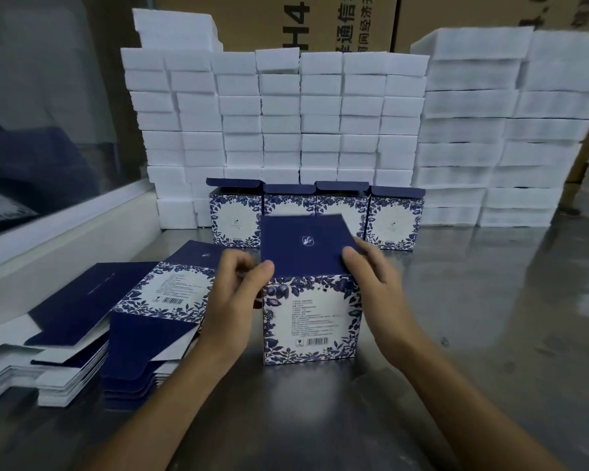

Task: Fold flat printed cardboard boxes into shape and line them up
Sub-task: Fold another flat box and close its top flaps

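box [309, 317] upright, lid [305, 244] raised, inside hidden | left hand [233, 294], right hand [374, 280] pinch lid | four boxes [315, 215] behind, lids up

Steel worktop backed by stacked foam and cartons

A reflective metal table [490, 317] is seen under soft light; white foam blocks [320, 113] are stacked along its far edge, brown printed cartons [306, 22] are piled behind, and a glass pane [38, 96] with a white sill [65, 229] is set at the left.
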